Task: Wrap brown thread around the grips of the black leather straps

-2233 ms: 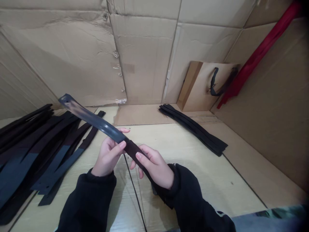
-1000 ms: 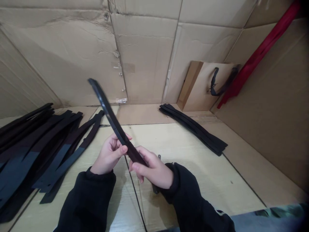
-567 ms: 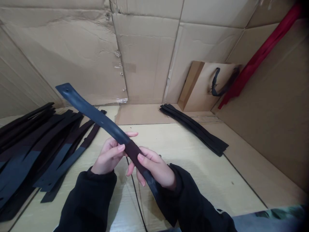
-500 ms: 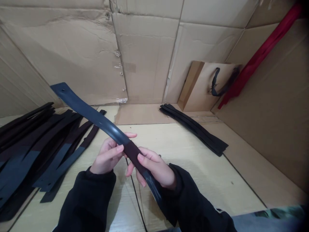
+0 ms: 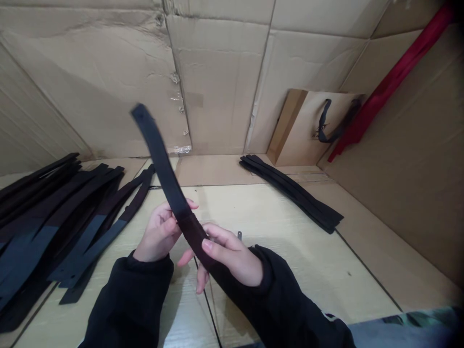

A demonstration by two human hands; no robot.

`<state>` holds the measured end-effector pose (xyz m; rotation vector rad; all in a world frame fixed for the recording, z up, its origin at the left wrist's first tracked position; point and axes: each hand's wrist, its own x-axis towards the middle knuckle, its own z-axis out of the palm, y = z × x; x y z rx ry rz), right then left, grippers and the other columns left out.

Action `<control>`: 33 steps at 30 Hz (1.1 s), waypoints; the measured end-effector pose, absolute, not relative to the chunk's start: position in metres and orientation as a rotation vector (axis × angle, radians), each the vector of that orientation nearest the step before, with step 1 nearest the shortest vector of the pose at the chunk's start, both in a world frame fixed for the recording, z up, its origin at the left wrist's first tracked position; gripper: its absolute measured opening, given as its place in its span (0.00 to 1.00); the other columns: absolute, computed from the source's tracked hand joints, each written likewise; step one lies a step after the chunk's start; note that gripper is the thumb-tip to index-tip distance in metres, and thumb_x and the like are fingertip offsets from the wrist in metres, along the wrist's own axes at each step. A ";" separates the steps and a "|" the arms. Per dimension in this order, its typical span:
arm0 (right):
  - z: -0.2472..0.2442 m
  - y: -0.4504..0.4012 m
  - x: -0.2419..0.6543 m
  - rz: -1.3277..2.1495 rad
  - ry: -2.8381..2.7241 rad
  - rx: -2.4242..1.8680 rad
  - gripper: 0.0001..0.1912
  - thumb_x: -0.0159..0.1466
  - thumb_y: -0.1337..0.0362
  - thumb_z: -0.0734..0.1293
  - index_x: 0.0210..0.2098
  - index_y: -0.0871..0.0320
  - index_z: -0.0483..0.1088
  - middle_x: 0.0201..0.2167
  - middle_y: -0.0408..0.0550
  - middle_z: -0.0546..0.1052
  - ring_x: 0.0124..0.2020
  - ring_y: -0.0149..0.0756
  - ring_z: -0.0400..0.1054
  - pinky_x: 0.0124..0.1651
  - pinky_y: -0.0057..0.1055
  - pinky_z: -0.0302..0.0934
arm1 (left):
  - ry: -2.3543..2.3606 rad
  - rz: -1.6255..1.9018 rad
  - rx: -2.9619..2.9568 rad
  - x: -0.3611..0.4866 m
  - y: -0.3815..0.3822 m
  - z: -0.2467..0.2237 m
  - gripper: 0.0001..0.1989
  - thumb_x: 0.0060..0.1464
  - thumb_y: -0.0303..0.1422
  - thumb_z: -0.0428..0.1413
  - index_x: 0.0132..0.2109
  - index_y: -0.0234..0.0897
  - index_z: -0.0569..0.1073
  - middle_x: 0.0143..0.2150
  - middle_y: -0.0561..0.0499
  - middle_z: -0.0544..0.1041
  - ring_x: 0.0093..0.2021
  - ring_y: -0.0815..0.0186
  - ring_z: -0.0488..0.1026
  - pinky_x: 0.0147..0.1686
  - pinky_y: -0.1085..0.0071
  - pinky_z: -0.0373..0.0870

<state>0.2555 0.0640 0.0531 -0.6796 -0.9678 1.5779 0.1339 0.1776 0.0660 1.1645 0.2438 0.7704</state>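
Note:
My hands hold a long, curved black strap [image 5: 161, 162] that rises up and to the left from between them, with its far end in the air. My left hand [image 5: 157, 232] grips it from the left, and my right hand [image 5: 232, 256] closes around its lower part. A darker, textured band [image 5: 192, 232] on the strap lies between my hands. The strap's lower end is hidden behind my right hand and sleeve. A large pile of similar black straps [image 5: 61, 212] lies on the table to the left of my left hand.
A smaller stack of black straps [image 5: 290, 193] lies on the light wooden table [image 5: 308, 270] at the right. Behind it lean a kraft paper bag [image 5: 308, 128] with black handles and a red strip [image 5: 393, 79]. Cardboard lines the walls. A small metal pin [image 5: 239, 235] stands near my right hand.
The strap's far end has swung from the left to a more upright position, and the strap has turned in my hands. My right hand's fingers have shifted along it.

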 end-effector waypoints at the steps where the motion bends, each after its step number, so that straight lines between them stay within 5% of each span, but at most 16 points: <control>1: 0.053 0.063 0.256 1.585 -0.953 -0.658 0.21 0.62 0.51 0.63 0.45 0.61 0.61 0.36 0.52 0.76 0.22 0.28 0.71 0.24 0.23 0.62 | 0.261 0.755 1.157 0.133 0.177 0.068 0.19 0.41 0.42 0.64 0.40 0.35 0.78 0.18 0.55 0.69 0.22 0.73 0.70 0.20 0.81 0.66; 5: 0.056 0.061 0.260 1.601 -0.948 -0.596 0.19 0.64 0.53 0.62 0.46 0.62 0.61 0.36 0.53 0.77 0.22 0.27 0.71 0.24 0.22 0.61 | 0.282 0.709 1.158 0.128 0.177 0.068 0.18 0.42 0.36 0.64 0.43 0.36 0.78 0.24 0.51 0.75 0.24 0.71 0.72 0.22 0.79 0.66; 10: 0.061 0.059 0.260 1.640 -0.999 -0.569 0.20 0.62 0.53 0.64 0.46 0.60 0.61 0.34 0.49 0.75 0.19 0.25 0.68 0.21 0.22 0.60 | 0.215 0.757 1.200 0.127 0.182 0.058 0.19 0.38 0.42 0.66 0.37 0.37 0.74 0.24 0.51 0.76 0.22 0.69 0.73 0.20 0.78 0.67; 15: 0.060 0.057 0.254 1.444 -1.129 -0.886 0.28 0.51 0.66 0.74 0.49 0.59 0.63 0.31 0.42 0.71 0.22 0.22 0.64 0.22 0.20 0.62 | 0.160 0.891 1.153 0.134 0.184 0.054 0.22 0.33 0.43 0.68 0.27 0.36 0.65 0.15 0.61 0.61 0.14 0.78 0.60 0.17 0.81 0.61; 19: 0.055 0.058 0.250 1.483 -1.129 -0.810 0.21 0.64 0.58 0.63 0.54 0.60 0.60 0.36 0.48 0.73 0.19 0.20 0.66 0.22 0.20 0.60 | 0.160 0.921 1.172 0.139 0.182 0.058 0.21 0.37 0.43 0.67 0.35 0.38 0.69 0.14 0.64 0.55 0.14 0.80 0.56 0.17 0.82 0.62; 24: 0.053 0.061 0.253 1.559 -0.989 -0.651 0.21 0.66 0.52 0.59 0.51 0.61 0.60 0.35 0.52 0.76 0.17 0.22 0.66 0.19 0.19 0.58 | 0.260 0.888 1.152 0.131 0.177 0.069 0.23 0.47 0.34 0.60 0.52 0.40 0.69 0.18 0.59 0.67 0.17 0.77 0.65 0.21 0.81 0.66; 28: 0.055 0.064 0.259 1.682 -0.933 -0.475 0.20 0.67 0.53 0.58 0.51 0.61 0.61 0.34 0.54 0.77 0.17 0.26 0.68 0.19 0.22 0.61 | 0.312 0.803 1.165 0.122 0.176 0.073 0.25 0.43 0.31 0.61 0.52 0.40 0.71 0.22 0.55 0.73 0.21 0.72 0.71 0.24 0.76 0.70; 33: 0.058 0.064 0.261 1.763 -0.959 -0.388 0.21 0.67 0.51 0.55 0.50 0.61 0.61 0.31 0.52 0.77 0.14 0.24 0.64 0.15 0.19 0.56 | 0.165 0.905 1.286 0.121 0.182 0.065 0.13 0.42 0.36 0.64 0.37 0.37 0.75 0.16 0.57 0.65 0.13 0.79 0.59 0.14 0.84 0.58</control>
